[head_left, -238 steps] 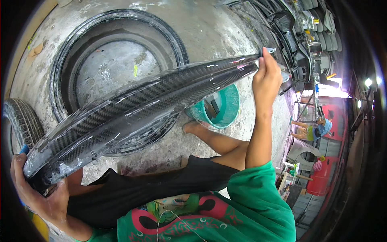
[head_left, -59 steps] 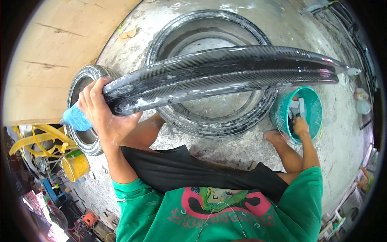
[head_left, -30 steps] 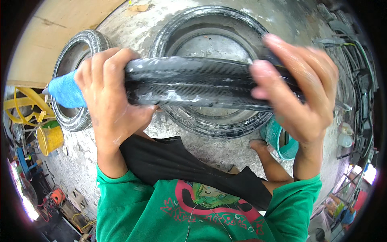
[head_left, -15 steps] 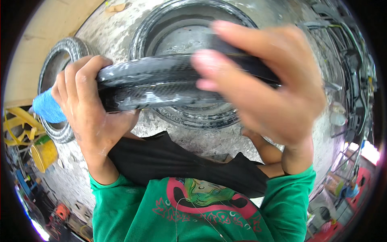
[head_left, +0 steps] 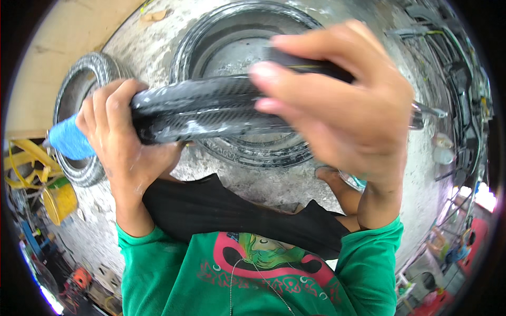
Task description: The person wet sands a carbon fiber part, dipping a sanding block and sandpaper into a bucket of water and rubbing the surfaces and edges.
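A long black part with a carbon-fibre weave (head_left: 200, 108), ridged along its length and smeared with whitish wet residue, is held level over my lap. My left hand (head_left: 118, 124) is closed round its left end, thumb beneath and fingers over the top. Just beyond that hand juts a textured bright-blue piece (head_left: 72, 138); whether it joins the part is hidden. My right hand (head_left: 348, 100), slightly blurred, pinches a flat black pad (head_left: 311, 64) against the part's upper right side. Shiny metal (head_left: 421, 113) shows past the right wrist.
A large tyre (head_left: 184, 47) lies on the stained concrete floor beneath the part. A smaller tyre (head_left: 66, 87) is at the left, near a yellow bucket (head_left: 59, 201) and yellow frame (head_left: 31, 158). Tangled black parts (head_left: 464, 79) line the right side; clutter fills both lower corners.
My right hand has shifted slightly left with the black pad along the part. The part has tilted a little, and my left hand keeps its grip.
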A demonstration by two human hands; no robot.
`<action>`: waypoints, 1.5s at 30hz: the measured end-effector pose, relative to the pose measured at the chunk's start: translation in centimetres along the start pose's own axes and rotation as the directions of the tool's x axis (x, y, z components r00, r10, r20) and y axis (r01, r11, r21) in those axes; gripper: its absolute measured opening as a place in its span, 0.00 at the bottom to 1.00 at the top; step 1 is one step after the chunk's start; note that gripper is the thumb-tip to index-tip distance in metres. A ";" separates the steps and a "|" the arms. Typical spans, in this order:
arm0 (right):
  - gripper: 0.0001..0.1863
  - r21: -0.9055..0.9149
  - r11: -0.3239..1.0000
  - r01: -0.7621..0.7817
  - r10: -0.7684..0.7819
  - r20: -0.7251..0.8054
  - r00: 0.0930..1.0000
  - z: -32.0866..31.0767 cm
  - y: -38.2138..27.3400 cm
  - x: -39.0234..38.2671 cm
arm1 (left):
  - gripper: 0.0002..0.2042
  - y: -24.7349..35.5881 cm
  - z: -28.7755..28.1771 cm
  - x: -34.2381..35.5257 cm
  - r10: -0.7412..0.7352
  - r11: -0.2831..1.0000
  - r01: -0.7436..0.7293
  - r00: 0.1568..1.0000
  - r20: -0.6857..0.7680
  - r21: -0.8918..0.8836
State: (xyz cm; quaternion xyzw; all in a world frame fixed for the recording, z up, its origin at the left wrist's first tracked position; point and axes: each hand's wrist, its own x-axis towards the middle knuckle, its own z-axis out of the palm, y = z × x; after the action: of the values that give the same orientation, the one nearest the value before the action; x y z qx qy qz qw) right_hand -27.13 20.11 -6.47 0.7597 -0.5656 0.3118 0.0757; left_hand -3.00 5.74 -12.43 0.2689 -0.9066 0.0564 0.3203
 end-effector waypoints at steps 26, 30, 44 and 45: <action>0.12 -0.070 0.602 -0.795 0.716 -0.393 0.577 -15.1 8.5 -22.4 | 0.33 1.2 -1.0 0.4 0.092 0.993 -0.085 0.992 0.084 -0.087; 0.11 -0.154 0.559 -0.815 0.566 -0.647 0.511 -4.6 3.1 -14.1 | 0.40 -1.2 -1.0 -2.5 0.044 0.998 -0.048 0.989 0.139 0.030; 0.09 -0.529 0.495 -0.690 0.417 -0.552 0.722 -5.8 4.2 -15.4 | 0.38 -2.6 -0.7 -4.0 0.041 0.994 -0.024 0.987 0.155 -0.108; 0.09 -0.530 0.491 -0.692 0.420 -0.551 0.721 -5.6 3.7 -15.5 | 0.38 -2.9 -0.6 -4.2 0.035 0.994 -0.020 0.991 0.130 -0.109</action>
State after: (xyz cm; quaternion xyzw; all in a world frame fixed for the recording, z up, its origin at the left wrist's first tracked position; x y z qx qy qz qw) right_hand -35.19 34.00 -11.59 0.3716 -0.8337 0.2066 0.3523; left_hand 1.56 5.29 -14.71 0.2418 -0.9310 -0.0059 0.2732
